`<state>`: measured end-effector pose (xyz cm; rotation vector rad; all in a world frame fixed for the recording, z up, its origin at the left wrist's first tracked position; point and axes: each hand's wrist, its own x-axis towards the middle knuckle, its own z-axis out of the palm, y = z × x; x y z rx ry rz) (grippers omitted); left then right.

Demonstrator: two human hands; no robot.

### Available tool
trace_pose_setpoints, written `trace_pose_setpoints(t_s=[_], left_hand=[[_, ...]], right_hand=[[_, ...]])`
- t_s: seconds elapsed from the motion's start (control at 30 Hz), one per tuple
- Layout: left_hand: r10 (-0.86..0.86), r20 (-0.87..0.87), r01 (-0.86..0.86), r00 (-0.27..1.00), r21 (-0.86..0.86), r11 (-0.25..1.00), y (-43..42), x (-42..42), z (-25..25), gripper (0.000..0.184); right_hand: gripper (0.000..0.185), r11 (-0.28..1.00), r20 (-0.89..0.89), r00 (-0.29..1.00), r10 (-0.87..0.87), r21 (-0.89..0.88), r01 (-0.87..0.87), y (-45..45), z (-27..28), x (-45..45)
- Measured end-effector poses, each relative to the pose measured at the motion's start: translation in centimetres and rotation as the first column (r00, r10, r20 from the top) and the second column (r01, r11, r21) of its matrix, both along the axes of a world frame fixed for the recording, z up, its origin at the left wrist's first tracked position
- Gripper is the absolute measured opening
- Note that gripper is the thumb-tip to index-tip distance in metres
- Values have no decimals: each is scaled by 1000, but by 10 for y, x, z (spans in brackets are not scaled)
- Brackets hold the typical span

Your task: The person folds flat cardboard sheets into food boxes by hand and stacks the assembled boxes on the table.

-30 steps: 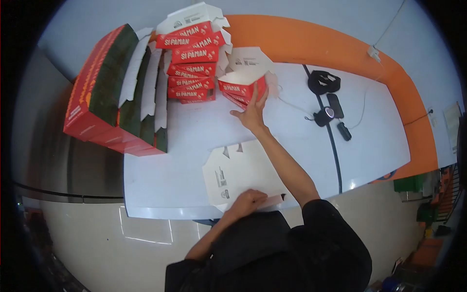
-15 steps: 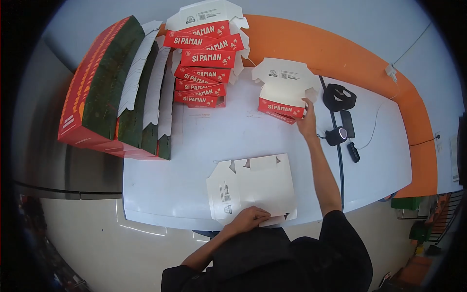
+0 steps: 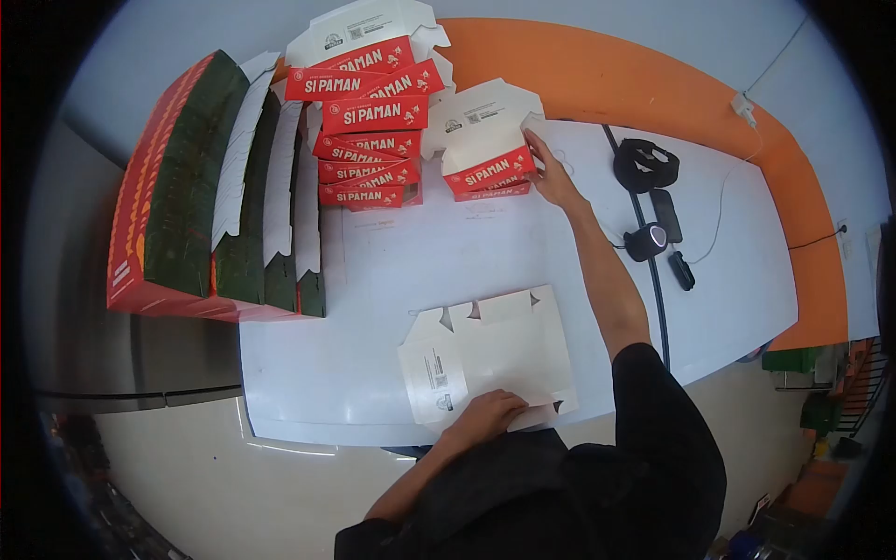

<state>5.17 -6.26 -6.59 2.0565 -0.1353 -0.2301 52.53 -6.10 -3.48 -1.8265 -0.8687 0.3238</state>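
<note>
My right hand grips the right side of a folded red-and-white carton marked "SI PAMAN", its lid standing up and open at the back. Another red carton shows directly beneath it. My left hand is closed at the near edge of a flat, unfolded box blank, white side up; its fingertips are partly hidden. Left of the held carton rises a stack of folded cartons with the same print.
Large red boxes with dark green sides stand at the table's left, white flat blanks between them. On the right lie a black strap, a black round device, a phone-like slab and a cable along the white table.
My right hand has moved the carton left and away from me, closer to the stack. My left hand stays at the blank's near edge. The camera view has shifted slightly.
</note>
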Motion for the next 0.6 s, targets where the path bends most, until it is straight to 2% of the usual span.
trace_pose_setpoints(t_s=[0.03, 0.13, 0.23, 0.33, 0.43, 0.53, 0.6], left_hand=[[0, 19, 0, 1000, 3, 1000, 0, 2, 0, 22], [11, 49, -10, 999, -10, 1000, -1, 1, -3, 19], [3, 15, -2, 1000, -46, 999, -2, 0, -4, 19], [-17, 42, 18, 999, -43, 999, -1, 0, -3, 18], [4, 7, -3, 1000, -66, 998, -2, 0, 2, 22], [68, 33, -68, 997, 11, 998, -7, -1, -4, 23], [93, -7, -92, 996, 68, 993, -10, 0, -3, 20]], right_hand=[[88, 1000, -1, 1000, 6, -4, -6, 3, 2, 2], [83, 1000, 143, 990, -5, -6, 6, -1, -6, 1], [80, 1000, 144, 989, 20, 11, -21, -8, -12, 10], [81, 999, 183, 982, -48, -7, 50, -10, -9, 21], [84, 989, -13, 999, 52, -137, -53, -12, 4, 28], [89, 986, 117, 993, 23, -167, -3, -9, 7, 29], [92, 989, 288, 950, -116, -54, 137, -7, 2, 22]])
